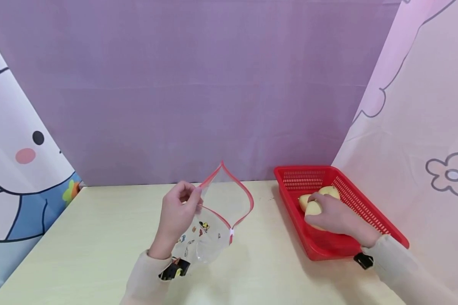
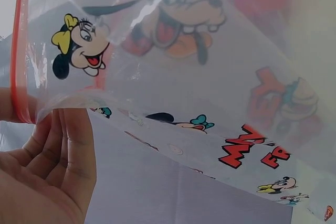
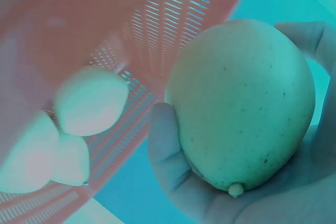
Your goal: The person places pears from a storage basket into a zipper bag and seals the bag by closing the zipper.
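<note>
The tabletop [image 1: 99,237] bears a red basket [image 1: 324,250] and perhaps touches a clear bag [image 1: 210,243].

One wide head view, two close wrist views

The head camera looks forward and down from above, with a pale yellow tabletop [image 1: 99,245] low in frame and a flat purple cloth [image 1: 213,84] across the top. The left wrist camera faces, very near, a clear, cartoon-printed plastic bag with red edging [image 2: 173,82], which fills most of its frame. The right wrist camera looks closely at a rounded pale-yellow fruit [image 3: 241,108], right of centre, with a red slotted plastic basket [image 3: 152,40] at left. The head view shares the bag with the left wrist, the fruit and basket with the right.
</note>
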The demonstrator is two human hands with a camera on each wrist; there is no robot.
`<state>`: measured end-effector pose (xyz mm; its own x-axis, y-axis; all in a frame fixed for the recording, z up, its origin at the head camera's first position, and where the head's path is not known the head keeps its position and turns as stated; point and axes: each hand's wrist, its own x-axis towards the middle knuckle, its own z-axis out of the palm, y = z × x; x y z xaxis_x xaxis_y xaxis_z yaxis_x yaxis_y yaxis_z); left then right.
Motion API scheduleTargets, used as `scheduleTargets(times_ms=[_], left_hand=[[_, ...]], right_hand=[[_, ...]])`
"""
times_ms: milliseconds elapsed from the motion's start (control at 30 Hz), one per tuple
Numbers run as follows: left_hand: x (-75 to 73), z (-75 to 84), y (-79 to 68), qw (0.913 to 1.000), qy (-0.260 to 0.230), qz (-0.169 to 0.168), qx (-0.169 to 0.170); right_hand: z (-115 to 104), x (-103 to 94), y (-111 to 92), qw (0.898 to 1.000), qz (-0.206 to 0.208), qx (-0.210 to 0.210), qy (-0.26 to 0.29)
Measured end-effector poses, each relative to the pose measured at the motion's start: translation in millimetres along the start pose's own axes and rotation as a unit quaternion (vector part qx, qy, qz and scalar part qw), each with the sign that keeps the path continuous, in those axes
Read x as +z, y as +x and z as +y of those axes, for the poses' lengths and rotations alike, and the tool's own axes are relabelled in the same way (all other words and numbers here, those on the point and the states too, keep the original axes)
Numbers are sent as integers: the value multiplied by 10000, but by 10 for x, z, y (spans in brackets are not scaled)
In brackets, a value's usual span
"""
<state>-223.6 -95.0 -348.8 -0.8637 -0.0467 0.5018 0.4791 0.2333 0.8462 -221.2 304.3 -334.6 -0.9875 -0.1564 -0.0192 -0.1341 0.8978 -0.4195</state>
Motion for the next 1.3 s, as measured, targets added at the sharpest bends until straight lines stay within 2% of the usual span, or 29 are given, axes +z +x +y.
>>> scheduleTargets(times_ms=[300,633,1033,1300], left_hand=[[1,13,10,10000,-56,-33,4],[19,10,8,9999,-129,-91,-28],[36,31,-5,9999,-137,-75,-17],[35,18,-11,9999,-134,-76,-63]], right_hand=[[-209,-131,49,9997,148,-175,123],[-471,-199,108,9994,74,-183,302],[-735,-192,206,9961,520,-645,313],[-894,-162,245,9904,613,-929,818]])
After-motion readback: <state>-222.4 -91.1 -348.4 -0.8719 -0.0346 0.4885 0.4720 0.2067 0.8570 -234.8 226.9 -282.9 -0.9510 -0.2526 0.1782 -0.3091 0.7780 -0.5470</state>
